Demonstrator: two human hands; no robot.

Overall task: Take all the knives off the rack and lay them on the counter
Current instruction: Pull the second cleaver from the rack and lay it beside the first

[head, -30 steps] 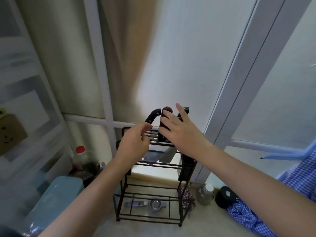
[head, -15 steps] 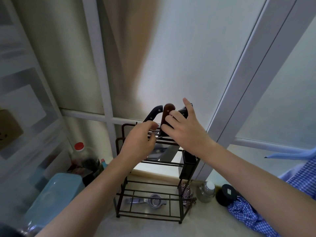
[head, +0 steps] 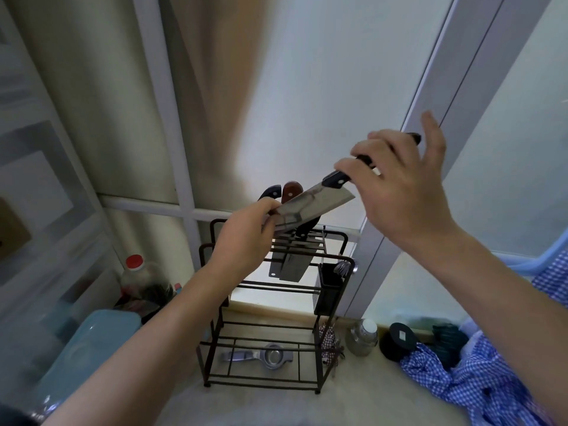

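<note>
A dark wire rack (head: pixel 335 305) stands on the pale counter (head: pixel 252 407). My right hand (head: pixel 402 192) grips the black handle of a broad cleaver (head: pixel 316 201), which is out of the rack and tilted above it. My left hand (head: pixel 246 241) pinches the far end of that blade. Two knives remain in the top slots: one with a black handle (head: pixel 270 192) and one with a brown handle (head: pixel 290 190). Their blades (head: pixel 290 265) hang below the slots.
A metal squeezer (head: pixel 261 358) lies on the rack's bottom shelf. A black utensil cup (head: pixel 330 285) hangs on its right side. A red-capped bottle (head: pixel 138 278) and a blue container (head: pixel 89 345) stand left; a small jar (head: pixel 361 336), black lid (head: pixel 398 341) and checked cloth (head: pixel 479 382) lie right.
My right hand has pulled the black-handled cleaver up and rightward out of the rack. My left hand moved from the rack's top to the blade.
</note>
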